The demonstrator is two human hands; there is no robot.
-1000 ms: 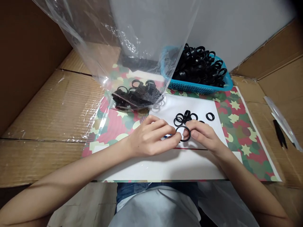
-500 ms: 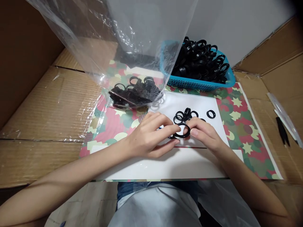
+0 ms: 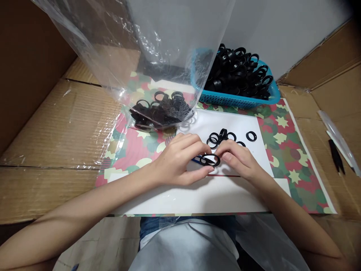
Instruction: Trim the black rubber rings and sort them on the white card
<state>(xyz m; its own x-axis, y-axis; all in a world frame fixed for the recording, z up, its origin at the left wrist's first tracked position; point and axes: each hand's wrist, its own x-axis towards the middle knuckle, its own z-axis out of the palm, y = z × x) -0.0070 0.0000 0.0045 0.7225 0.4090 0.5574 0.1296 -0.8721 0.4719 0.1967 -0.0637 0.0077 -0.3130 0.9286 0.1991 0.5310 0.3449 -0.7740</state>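
A black ring (image 3: 216, 159) is between my two hands above the white sheet (image 3: 191, 128). The fingers and thumb of my left hand (image 3: 184, 160) curve round its left side. At its right edge, the bent fingertips of my right hand (image 3: 238, 158) pinch or touch it. A slim blue tool (image 3: 196, 159), partly hidden by my left fingers, shows beside the ring. Just beyond my hands lie several loose black rings (image 3: 213, 139), with a single ring (image 3: 251, 136) apart on the right.
A blue basket (image 3: 239, 101) heaped with black rings stands at the back. Left of it, a large clear plastic bag (image 3: 169, 49) holds more rings. Black-tipped tweezers (image 3: 336, 156) lie far right on cardboard. A camouflage-patterned mat (image 3: 299, 158) lies beneath the white sheets.
The ring between my hands has moved slightly left and lower and lies flatter. My left fingers have shifted, showing more of the blue tool. My right hand has moved slightly left.
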